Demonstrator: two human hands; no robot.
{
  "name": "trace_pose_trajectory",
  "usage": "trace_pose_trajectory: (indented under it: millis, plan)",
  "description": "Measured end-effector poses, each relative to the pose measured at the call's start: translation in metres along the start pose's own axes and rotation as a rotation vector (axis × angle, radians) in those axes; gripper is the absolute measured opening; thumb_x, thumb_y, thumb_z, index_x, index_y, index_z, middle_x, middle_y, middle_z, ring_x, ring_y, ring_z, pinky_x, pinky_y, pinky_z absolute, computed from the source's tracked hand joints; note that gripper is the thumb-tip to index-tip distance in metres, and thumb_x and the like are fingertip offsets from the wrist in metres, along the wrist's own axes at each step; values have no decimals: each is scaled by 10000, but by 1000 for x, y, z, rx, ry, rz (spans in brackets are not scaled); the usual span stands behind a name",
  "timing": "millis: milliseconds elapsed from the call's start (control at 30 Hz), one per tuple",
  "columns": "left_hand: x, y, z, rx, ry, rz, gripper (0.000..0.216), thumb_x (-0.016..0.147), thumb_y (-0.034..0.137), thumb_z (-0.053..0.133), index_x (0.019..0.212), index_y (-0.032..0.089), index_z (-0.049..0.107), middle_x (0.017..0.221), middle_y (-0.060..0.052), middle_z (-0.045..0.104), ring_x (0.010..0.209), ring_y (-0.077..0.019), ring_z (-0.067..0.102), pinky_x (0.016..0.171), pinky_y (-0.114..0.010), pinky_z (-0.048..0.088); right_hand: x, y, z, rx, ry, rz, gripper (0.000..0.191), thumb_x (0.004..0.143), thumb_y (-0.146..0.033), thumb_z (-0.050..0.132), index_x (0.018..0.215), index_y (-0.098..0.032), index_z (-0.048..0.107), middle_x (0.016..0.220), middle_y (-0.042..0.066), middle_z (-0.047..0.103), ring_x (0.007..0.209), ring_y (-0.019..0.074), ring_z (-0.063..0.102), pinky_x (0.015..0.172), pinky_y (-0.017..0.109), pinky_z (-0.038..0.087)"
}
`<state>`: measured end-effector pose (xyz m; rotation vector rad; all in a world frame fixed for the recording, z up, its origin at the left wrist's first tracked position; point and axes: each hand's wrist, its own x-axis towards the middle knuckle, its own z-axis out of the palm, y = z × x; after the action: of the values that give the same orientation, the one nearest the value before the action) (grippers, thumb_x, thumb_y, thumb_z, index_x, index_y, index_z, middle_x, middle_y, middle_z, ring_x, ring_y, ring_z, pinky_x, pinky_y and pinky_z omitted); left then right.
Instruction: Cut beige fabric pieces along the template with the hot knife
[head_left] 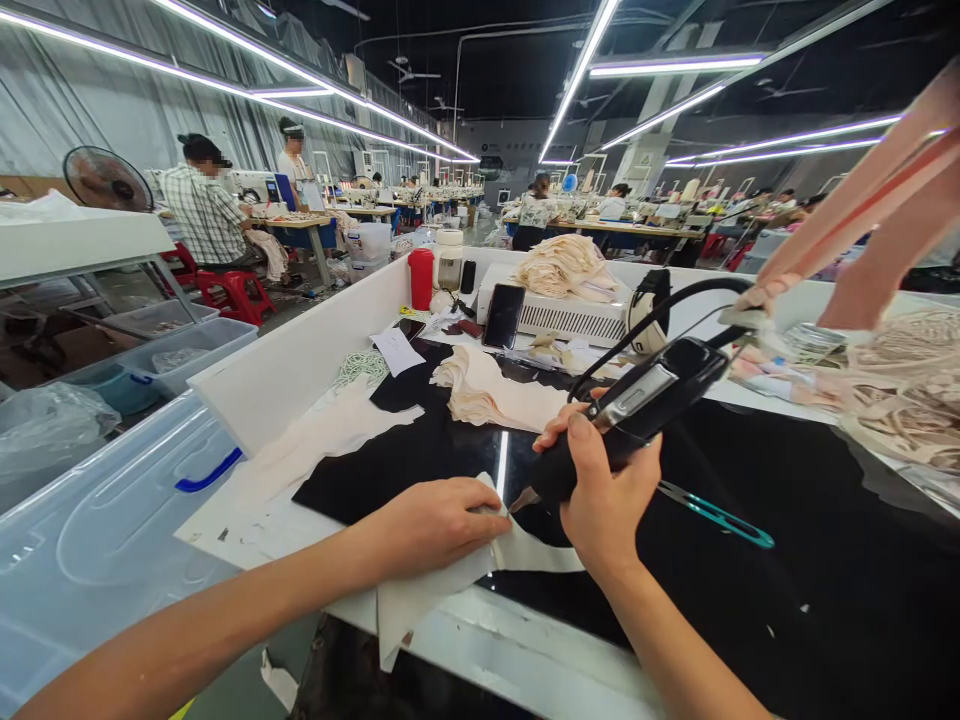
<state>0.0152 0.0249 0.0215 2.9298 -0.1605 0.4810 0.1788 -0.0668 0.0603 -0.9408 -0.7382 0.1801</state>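
Note:
My right hand (604, 490) is wrapped round a black corded hand tool (637, 405), whose tip points down and left at a pale piece of fabric (457, 575). The fabric lies on the glossy black tabletop (787, 560) at the near edge and hangs over it. My left hand (439, 520) presses on this fabric with its fingers pinched together beside the tool's tip. A thick black cord arcs up from the tool toward the right.
Teal-handled snips (716, 513) lie right of my right hand. Cut cream fabric pieces (491, 392), a phone (503, 315), a red cup (421, 278) and a white machine (570, 315) stand further back. Lace (900, 400) is heaped at right. A clear plastic bin lid (97, 530) sits at left. People work at distant tables.

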Motion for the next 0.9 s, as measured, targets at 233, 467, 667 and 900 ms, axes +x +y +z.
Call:
trace_pose_trajectory:
  millis: [233,467,667,900]
  plan:
    - [0,-1,2,37,28,23,250,1070,194,482,1218,190,684,1182,-104,691,1033,-190,687,896,-284,574,-2,-7,-7,-11,35,-9,352,857,-354,779,1107,-252,553,777,-68,653,602,126,616,624,314,546]
    - [0,-1,2,49,17,30,263,1076,190,459,1215,178,682,1189,-107,693,1041,-197,689,904,-296,579,-5,-5,-8,-35,15,-14,324,875,-345,770,1096,-265,547,780,-69,650,612,121,610,631,308,547]
    - [1,-1,1,41,38,31,254,1072,197,476,1229,167,674,1192,-120,692,1058,-210,682,925,-328,585,0,-20,-14,-11,73,1,386,813,-374,811,1075,-246,558,745,-63,651,597,134,618,609,320,555]
    - [14,25,3,-25,115,5,232,1075,177,460,1129,124,679,1119,-115,702,1022,-205,680,917,-324,594,-3,-32,-36,-73,131,-17,427,794,-384,835,1099,-241,572,726,-56,666,591,145,609,614,333,556]
